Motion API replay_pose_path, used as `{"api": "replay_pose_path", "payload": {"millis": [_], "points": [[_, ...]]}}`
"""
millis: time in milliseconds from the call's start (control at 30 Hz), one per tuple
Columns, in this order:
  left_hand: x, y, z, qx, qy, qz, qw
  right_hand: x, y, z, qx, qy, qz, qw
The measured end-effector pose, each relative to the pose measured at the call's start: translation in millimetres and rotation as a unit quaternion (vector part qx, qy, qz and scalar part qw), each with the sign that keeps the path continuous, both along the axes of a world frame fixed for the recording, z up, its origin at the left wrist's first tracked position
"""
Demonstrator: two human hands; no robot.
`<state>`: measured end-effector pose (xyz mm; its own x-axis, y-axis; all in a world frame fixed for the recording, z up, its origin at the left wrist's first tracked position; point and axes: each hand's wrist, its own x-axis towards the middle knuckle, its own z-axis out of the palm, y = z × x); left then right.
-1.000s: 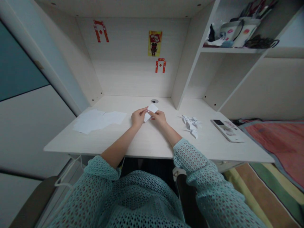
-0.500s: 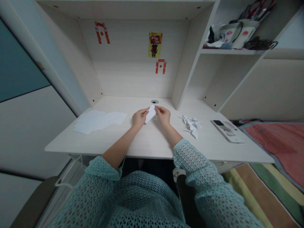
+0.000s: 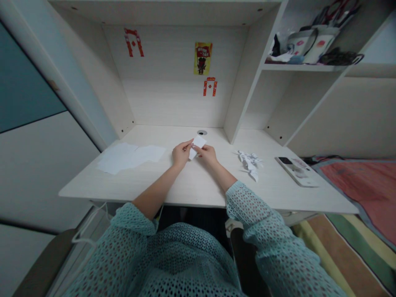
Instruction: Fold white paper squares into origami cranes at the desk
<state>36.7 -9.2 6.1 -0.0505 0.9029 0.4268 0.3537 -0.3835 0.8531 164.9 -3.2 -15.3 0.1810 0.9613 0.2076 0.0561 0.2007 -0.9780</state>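
Note:
A small folded piece of white paper (image 3: 199,141) is held between my two hands above the middle of the desk. My left hand (image 3: 182,153) pinches its left edge between thumb and fingers. My right hand (image 3: 208,154) grips the paper from the lower right, its thumb lying across the front near the left fingertips. Part of the paper is hidden behind the fingers. To the left, several flat white paper sheets (image 3: 130,157) overlap on the desk. Several folded white paper pieces (image 3: 248,163) lie in a small heap to the right of my right hand.
A phone (image 3: 296,171) lies on the desk's right side. The white desk (image 3: 198,189) has a round cable hole (image 3: 202,132) at the back. Cups (image 3: 318,43) holding scissors and pens stand on the upper right shelf. Red stickers (image 3: 134,42) are on the back panel.
My right hand has slid from the paper's upper right edge down and left, its thumb now across the paper. The top of the paper shows more. My left hand stays in place.

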Motion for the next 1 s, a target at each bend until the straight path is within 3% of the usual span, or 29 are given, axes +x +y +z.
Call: {"api": "replay_pose_path", "payload": {"millis": [567,800,1000], "points": [[-2.0,6.1,-0.3,-0.004,-0.055,0.003,0.998,1.9,-0.7,4.0,0.009,-0.022,0.04,0.999],[-3.6,6.4,2.7,0.001,-0.046,0.02,0.999,4.8,1.9,1.2,0.006,-0.057,0.014,0.998],[-8.5,11.4,-1.1,0.029,-0.031,0.026,0.999,8.2,3.1,0.4,0.025,-0.086,0.094,0.992]]}}
